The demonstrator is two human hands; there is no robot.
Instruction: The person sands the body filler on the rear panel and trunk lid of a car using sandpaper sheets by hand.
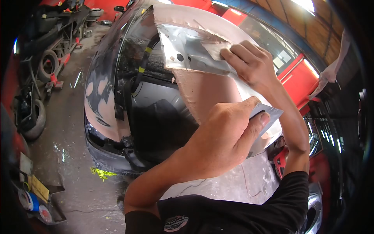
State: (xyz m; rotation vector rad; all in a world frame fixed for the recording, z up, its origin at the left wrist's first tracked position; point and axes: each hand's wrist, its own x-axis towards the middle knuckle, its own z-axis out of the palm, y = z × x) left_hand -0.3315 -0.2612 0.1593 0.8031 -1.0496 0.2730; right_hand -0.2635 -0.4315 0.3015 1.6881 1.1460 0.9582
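Lighting uneven: a lamp [304, 4] at upper right burns out to white, bright streaks reflect off the floor [74, 156], and the pale panel [208, 91] nearly clips beside my right forearm [290, 113], while the car's interior sits in deep shadow. Fisheye distortion bows the outer scene and the corners fall to black; my left hand [230, 132] reads fairly clear, the far background softer, with fine detail lost

floor [74, 156]: grey (shiny patches) | wall [102, 5]: red | tires [47, 65]: beside rack [72, 30] | 1 bright lamp [304, 4]
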